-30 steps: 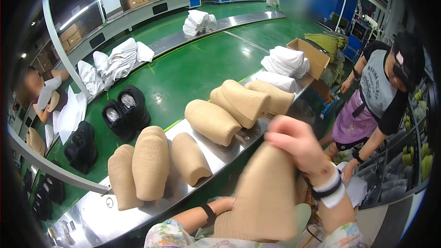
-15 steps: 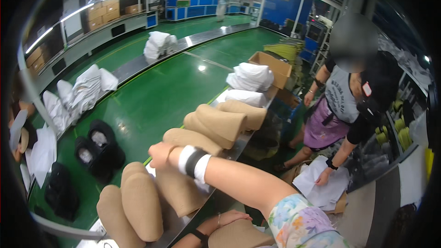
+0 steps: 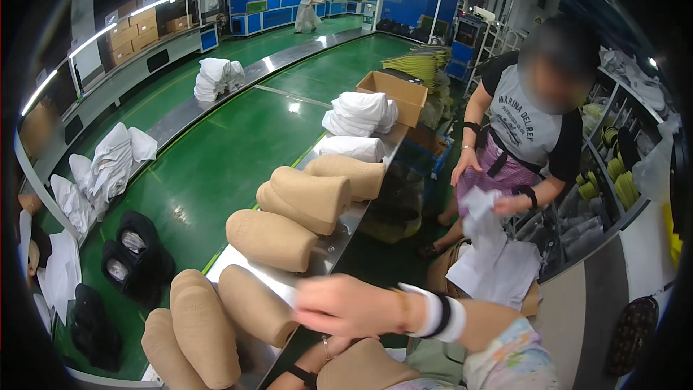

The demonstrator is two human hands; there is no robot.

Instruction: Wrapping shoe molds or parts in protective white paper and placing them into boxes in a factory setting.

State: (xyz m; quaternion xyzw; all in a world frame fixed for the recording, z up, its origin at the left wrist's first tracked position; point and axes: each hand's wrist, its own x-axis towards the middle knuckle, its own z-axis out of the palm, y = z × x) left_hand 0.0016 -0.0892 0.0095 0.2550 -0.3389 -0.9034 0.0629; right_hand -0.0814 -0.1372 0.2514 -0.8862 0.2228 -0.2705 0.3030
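The right hand's fingers are blurred, so I cannot tell whether they grip; the left hand, partly hidden, touches a tan form below. Beyond, more tan forms lie on the surface. Farther out stand a carton, contents unclear, and hollow black pieces holding pale stuffing.

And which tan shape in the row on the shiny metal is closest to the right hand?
The third tan shape from the lower left: its end lies right by the right hand; the row's others are farther away.
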